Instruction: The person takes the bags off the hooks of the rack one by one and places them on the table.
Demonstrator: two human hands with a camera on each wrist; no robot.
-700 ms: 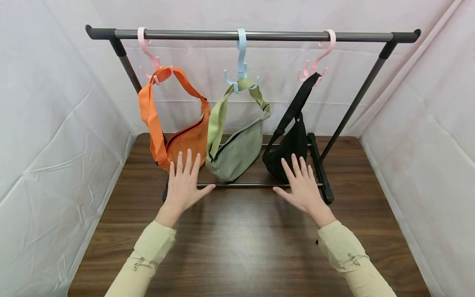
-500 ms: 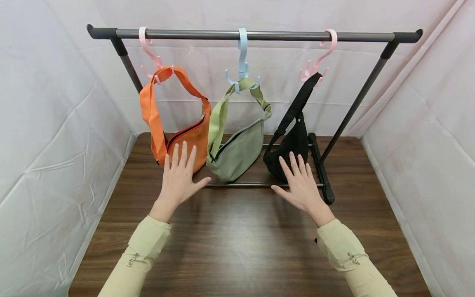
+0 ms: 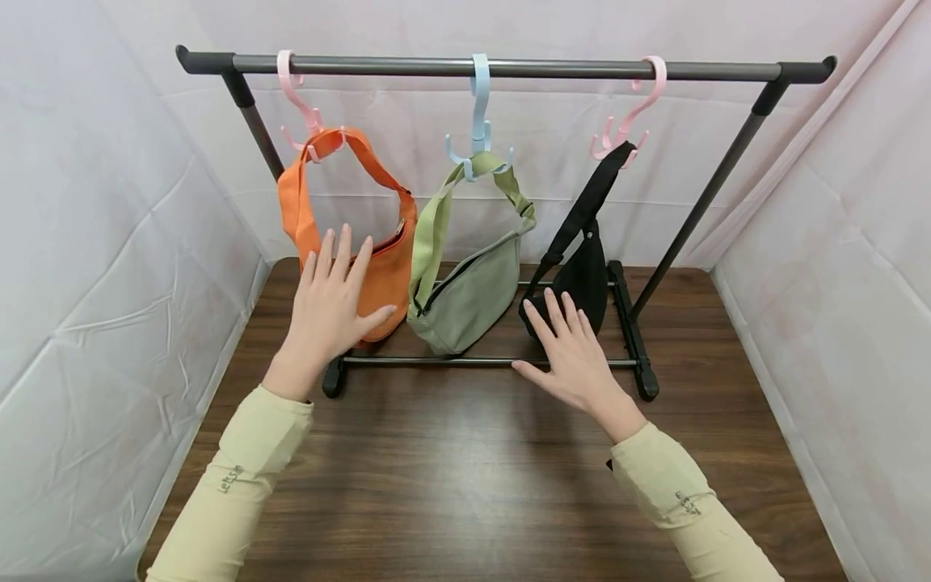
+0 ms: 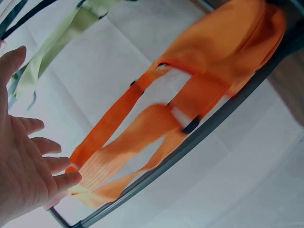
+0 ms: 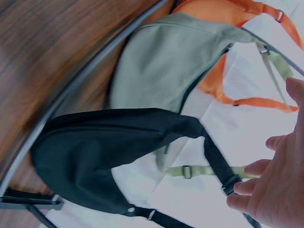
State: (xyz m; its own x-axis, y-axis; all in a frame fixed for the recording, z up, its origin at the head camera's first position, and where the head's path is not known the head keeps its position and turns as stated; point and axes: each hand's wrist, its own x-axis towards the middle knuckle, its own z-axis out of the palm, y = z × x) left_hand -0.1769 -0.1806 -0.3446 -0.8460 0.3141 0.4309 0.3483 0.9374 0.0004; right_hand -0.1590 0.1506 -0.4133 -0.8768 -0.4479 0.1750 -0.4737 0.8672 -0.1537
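Three small shoulder bags hang in a row from hooks in the head view. My left hand, fingers straight and spread, is in front of the orange bag and covers part of it. The orange bag's strap loops over a pink hook. A grey-green bag hangs in the middle from a light blue hook. The black bag hangs at the right from another pink hook. My right hand, also spread, is before its lower part. Neither hand holds anything.
A dark metal rack with a top rail and a low crossbar stands on the brown wooden table. Slanted posts rise at both sides. White cloth walls enclose the table at the back and sides.
My left hand has moved up and left, higher in front of the orange bag. The right hand has shifted slightly left and up. All the bags still hang from their hooks.
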